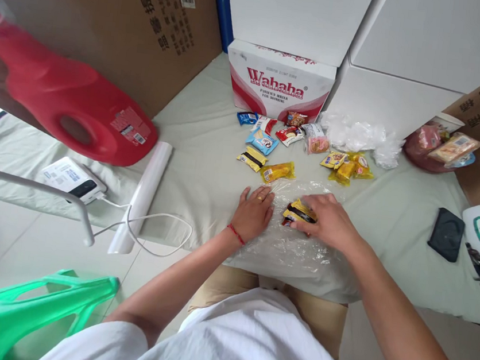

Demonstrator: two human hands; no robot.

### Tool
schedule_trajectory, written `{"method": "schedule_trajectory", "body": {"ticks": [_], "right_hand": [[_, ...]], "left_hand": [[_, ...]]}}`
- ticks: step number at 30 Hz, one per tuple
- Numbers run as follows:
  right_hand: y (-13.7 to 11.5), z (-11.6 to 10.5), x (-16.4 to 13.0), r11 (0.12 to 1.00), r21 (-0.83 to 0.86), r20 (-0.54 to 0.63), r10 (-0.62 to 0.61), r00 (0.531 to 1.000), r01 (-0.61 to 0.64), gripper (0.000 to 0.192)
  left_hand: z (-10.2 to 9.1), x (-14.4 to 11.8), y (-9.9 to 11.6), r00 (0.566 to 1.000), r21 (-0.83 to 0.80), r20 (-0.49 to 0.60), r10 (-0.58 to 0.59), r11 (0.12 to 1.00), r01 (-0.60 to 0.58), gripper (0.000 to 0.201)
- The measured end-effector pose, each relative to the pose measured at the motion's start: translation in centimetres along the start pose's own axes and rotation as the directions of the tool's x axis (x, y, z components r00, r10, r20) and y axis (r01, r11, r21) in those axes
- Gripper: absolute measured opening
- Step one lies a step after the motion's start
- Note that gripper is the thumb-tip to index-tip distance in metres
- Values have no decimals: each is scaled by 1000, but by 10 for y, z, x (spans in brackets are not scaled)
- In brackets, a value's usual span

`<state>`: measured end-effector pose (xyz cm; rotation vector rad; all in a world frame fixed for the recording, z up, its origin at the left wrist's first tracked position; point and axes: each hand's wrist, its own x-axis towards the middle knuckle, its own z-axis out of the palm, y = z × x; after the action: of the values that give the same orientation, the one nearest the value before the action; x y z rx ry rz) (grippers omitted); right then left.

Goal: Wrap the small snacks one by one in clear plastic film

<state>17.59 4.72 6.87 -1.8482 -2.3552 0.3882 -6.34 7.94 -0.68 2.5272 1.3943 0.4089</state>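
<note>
Left hand point(254, 211) flat, fingers spread on clear bag point(285, 243); right hand point(326, 220) fingers pinching yellow snack packet point(299, 212).

My left hand point(254, 211) and right hand point(326, 220) are resting on a plastic sheet point(289, 243); snack packets point(269, 149) are lying behind it, before a box point(279, 83).

A yellow-and-black snack packet point(299, 213) lies flat on a clear plastic bag point(288, 246).

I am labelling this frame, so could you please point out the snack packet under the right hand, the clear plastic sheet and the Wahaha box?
snack packet point(296, 212), head view, its yellow wrapper
plastic sheet point(288, 246), head view, its near part
Wahaha box point(277, 83), head view, its front face
</note>
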Motion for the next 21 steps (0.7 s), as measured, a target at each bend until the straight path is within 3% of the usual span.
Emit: {"method": "schedule_trajectory", "body": {"ticks": [3,8,11,13,15,17,19,21], "right_hand": [[-10,9,-12,997,-60,36,-39,999,41,45],[-7,22,-16,991,16,-35,-129,991,130,46],[-4,17,-33,984,95,-179,-129,975,148,50],[-1,13,-58,969,167,-283,-129,951,181,40],[2,15,-89,951,225,-307,-137,942,212,27],[8,25,-118,946,248,-260,-143,955,209,26],[15,41,-139,950,251,-225,-132,965,188,30],[21,56,-148,950,265,-228,-106,968,166,22]], "left_hand": [[1,-1,1,1000,-9,-5,-5,1000,5,42],[6,2,-5,999,-85,-50,-8,996,4,40],[3,2,-12,983,-179,-181,8,983,-41,36],[-6,-4,-17,944,-211,-329,29,972,-104,31],[-18,-18,-20,899,-216,-426,102,954,-210,27],[-28,-37,-23,876,-231,-394,278,893,-387,26],[-33,-57,-27,835,-271,-261,485,793,-545,32],[-33,-72,-32,804,-289,-105,585,756,-588,37]]}}
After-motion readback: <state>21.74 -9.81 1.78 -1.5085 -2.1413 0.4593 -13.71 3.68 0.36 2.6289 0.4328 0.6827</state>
